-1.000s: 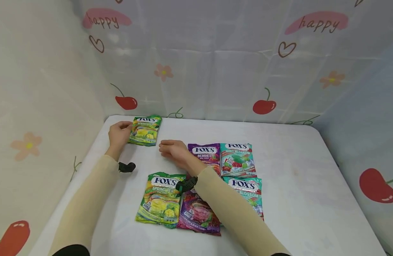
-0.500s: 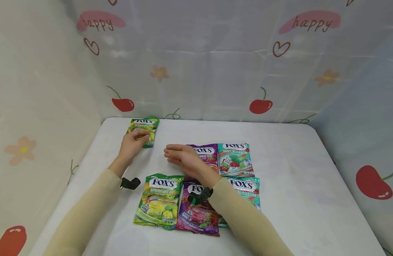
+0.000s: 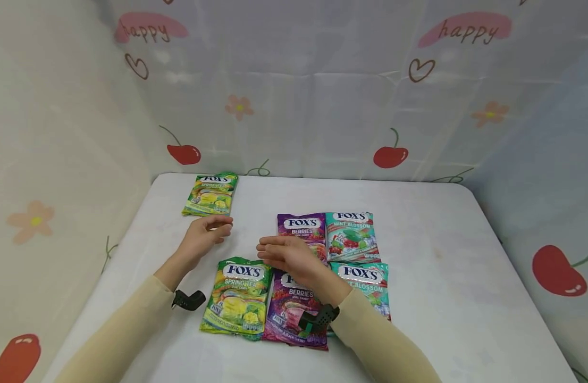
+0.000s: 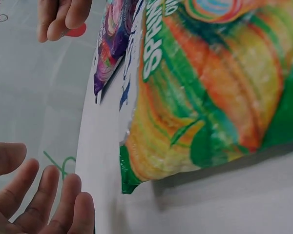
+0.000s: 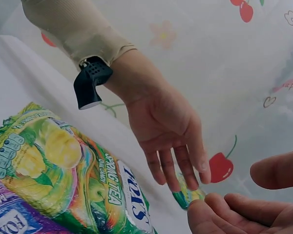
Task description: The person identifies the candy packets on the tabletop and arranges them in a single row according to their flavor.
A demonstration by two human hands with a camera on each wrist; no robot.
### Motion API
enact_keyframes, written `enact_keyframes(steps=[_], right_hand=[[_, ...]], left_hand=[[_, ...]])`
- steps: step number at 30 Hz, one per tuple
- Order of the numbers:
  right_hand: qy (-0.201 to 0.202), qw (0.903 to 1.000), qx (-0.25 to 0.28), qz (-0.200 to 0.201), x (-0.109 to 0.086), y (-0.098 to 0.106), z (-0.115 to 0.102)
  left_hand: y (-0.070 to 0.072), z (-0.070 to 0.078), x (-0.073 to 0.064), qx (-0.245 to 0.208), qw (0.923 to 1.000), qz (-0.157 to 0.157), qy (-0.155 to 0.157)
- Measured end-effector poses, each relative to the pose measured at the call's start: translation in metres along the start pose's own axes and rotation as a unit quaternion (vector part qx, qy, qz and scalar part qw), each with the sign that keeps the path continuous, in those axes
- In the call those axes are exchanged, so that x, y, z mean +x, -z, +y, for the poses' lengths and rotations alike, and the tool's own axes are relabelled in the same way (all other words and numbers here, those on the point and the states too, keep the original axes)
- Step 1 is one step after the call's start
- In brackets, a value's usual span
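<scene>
On the white table point(image 3: 437, 287), from the head view, the far-left spring tea pouch point(image 3: 210, 196) lies flat, lettered top toward the cherry-printed backdrop point(image 3: 313, 122), long axis leaning slightly right. Our left hand point(image 3: 200, 239) is just in front of it, thumb and fingers apart, gripping nothing; our right hand point(image 3: 294, 259), holding nothing either, partly hides two purple berries pouches point(image 3: 301, 226).

From the left wrist, we see the nearer spring tea pouch point(image 4: 205, 97), plump and glossy.

From the right wrist, we find that rectangular pouch wrinkled, its top slanting toward the lower right.
</scene>
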State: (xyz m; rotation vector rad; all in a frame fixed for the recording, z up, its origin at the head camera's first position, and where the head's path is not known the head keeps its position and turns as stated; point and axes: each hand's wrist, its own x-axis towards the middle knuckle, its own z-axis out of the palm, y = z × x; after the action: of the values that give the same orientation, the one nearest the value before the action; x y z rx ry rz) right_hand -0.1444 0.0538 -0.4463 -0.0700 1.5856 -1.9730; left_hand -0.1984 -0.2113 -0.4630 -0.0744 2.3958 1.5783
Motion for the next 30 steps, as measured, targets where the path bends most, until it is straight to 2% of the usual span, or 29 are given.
enact_keyframes(steps=[5, 17, 24, 30], right_hand=[[-0.002, 1.0000, -0.004, -0.003, -0.015, 0.005, 0.004], [-0.019, 0.9995, -0.017, -0.019, -0.047, 0.017, 0.018], [-0.070, 0.9950, 0.047, -0.052, -0.060, 0.017, 0.030], [-0.084, 0.9917, 0.077, -0.058, -0.066, 0.016, 0.037]], left_hand=[[-0.004, -0.009, -0.010, -0.008, 0.9998, -0.016, 0.009], [-0.010, -0.023, -0.029, 0.019, 0.9984, -0.040, 0.035], [-0.010, -0.032, -0.044, -0.009, 0.9977, -0.032, 0.059], [-0.004, -0.036, -0.054, -0.038, 0.9934, -0.052, 0.095]])
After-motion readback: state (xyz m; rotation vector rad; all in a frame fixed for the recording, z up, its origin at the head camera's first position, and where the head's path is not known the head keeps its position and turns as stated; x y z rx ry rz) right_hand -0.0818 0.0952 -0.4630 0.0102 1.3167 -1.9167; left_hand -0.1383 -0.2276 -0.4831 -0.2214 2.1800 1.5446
